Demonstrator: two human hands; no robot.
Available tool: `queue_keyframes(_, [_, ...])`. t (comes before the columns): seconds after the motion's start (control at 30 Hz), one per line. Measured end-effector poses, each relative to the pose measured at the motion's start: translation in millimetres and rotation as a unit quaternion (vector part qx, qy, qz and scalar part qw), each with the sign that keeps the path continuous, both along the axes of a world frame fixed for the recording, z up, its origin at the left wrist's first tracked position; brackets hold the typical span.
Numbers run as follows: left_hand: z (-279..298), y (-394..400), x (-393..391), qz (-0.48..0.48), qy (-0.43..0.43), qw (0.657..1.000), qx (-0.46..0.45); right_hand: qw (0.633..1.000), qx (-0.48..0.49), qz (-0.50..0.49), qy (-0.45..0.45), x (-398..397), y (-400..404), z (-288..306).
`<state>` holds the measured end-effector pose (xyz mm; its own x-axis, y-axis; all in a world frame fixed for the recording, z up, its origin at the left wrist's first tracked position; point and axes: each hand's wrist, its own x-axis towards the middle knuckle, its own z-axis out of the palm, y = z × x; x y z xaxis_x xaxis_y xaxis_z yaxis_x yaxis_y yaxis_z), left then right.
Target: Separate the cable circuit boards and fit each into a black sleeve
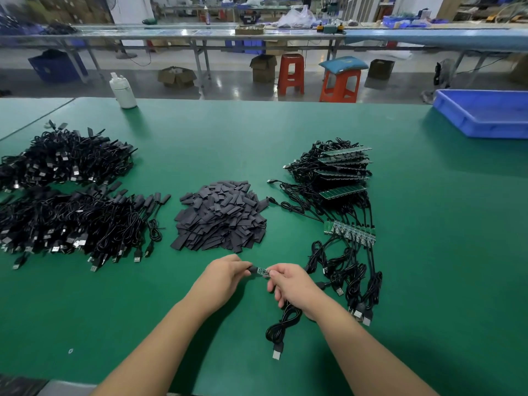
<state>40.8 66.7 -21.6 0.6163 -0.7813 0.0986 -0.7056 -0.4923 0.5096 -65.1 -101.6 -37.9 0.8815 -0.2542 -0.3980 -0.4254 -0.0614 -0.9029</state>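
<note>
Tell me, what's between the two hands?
A small green circuit board, seen from the head camera. The left hand slides a black sleeve onto it while the right hand pinches its other end.

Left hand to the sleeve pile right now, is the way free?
Probably not yet: the left hand pinches a black sleeve against the circuit board. Nothing lies between it and the sleeve pile.

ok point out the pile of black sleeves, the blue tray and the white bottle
pile of black sleeves [221, 217], head view, middle of the heap
blue tray [457, 110], head view, its near left rim
white bottle [124, 91], head view, middle of its body
</note>
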Motion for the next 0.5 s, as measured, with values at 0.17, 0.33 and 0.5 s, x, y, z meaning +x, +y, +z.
queue_keyframes(0.17, [-0.4,4.6,-0.6,0.011,0.009,1.000,0.001,1.000,0.006,-0.001,0.001,0.4,0.3,-0.2])
queue_keyframes(0.33, [-2.2,2.0,-4.0,0.012,0.018,1.000,-0.004,1.000,-0.001,0.005,0.005,0.7,1.0,0.3])
queue_keyframes(0.5, [-5.2,1.6,-4.5,0.013,0.024,1.000,-0.006,1.000,-0.007,0.011,0.010,-0.9,1.3,2.3])
